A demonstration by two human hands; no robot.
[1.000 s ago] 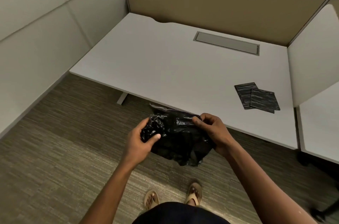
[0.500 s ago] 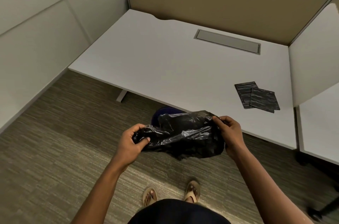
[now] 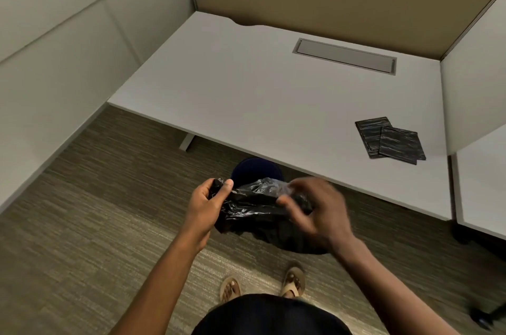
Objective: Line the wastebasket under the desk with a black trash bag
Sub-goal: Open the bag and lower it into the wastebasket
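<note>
A crumpled black trash bag [image 3: 257, 211] hangs between my hands above the carpet, in front of the desk's near edge. My left hand [image 3: 208, 203] pinches its left end between thumb and fingers. My right hand [image 3: 315, 208], blurred by motion, grips the bag's right side from above. Just beyond the bag, the dark blue wastebasket [image 3: 256, 170] shows its rounded top under the edge of the white desk [image 3: 246, 88]; most of it is hidden by the desk and the bag.
Two folded black trash bags [image 3: 391, 140] lie on the desk's right side. A grey cable tray lid [image 3: 345, 56] sits at the back. Partition walls close the back and right. A desk leg [image 3: 187, 141] stands left of the basket. My sandalled feet [image 3: 262, 284] are on carpet.
The head has tilted down and the wastebasket shows more. My right hand has slid inward along the bag, and the bag hangs lower and more bunched.
</note>
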